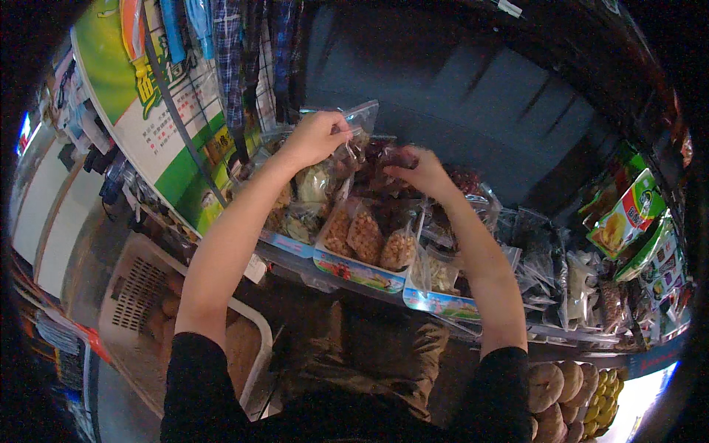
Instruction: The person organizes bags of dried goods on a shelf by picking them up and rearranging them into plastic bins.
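Observation:
My left hand (318, 135) pinches the upper part of a clear zip-top plastic bag (363, 112) at the back of a shelf of bagged dried foods. To its right, my right hand (426, 173) is at a bag of dark reddish dried food (379, 174), thumb and fingers curved. Whether it grips that bag is hard to tell. Below the hands, bags of brown nut-like pieces (365, 235) and a bag of paler pieces (399, 249) stand in a printed display box (354, 271). Beneath my left wrist is a bag of pale dried pieces (314, 184).
A pale plastic basket (138, 288) holding roundish items stands low at left. A green-and-white printed board (166, 122) rises beside the shelf. More packets (628, 213) line the right end, above stacked round produce (545, 382). A dark panel (432, 88) backs the shelf.

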Motion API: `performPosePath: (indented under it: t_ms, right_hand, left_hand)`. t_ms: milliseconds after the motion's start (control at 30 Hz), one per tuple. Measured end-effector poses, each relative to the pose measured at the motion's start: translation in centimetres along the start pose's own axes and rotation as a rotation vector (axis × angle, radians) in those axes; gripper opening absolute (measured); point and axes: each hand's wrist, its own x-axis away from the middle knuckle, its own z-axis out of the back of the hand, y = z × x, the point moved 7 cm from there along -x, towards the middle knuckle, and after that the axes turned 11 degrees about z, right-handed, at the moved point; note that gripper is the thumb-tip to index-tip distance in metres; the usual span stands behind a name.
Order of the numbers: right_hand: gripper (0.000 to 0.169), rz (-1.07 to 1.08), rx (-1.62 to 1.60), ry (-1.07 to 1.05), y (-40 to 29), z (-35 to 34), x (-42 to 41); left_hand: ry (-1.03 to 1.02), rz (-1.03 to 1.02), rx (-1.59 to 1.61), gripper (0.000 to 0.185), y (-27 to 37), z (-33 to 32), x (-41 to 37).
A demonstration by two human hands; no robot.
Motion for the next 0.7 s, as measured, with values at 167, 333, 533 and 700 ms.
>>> performPosePath:
  t_ms: [167, 333, 533, 700]
  right_hand:
    - [0.039, 0.212, 0.197, -0.010, -5.2, 1.4, -0.6]
    - [0.051, 0.060, 0.273, -0.059, -2.9, -1.1, -0.8]
    - [0.058, 0.151, 0.294, 0.031, -2.2, -3.8, 0.1]
    - [0.058, 0.155, 0.314, 0.018, -1.5, -4.3, -0.1]
  left_hand:
    - [-0.024, -0.099, 0.022, 0.013, -0.5, -3.3, -1.1]
    - [-0.118, -0.098, 0.024, 0.012, 0.0, -6.4, -0.7]
    - [-0.235, 0.060, -0.020, 0.020, -4.2, -9.1, 0.0]
    - [-0.235, 0.054, -0.009, 0.019, -4.0, -9.2, 0.7]
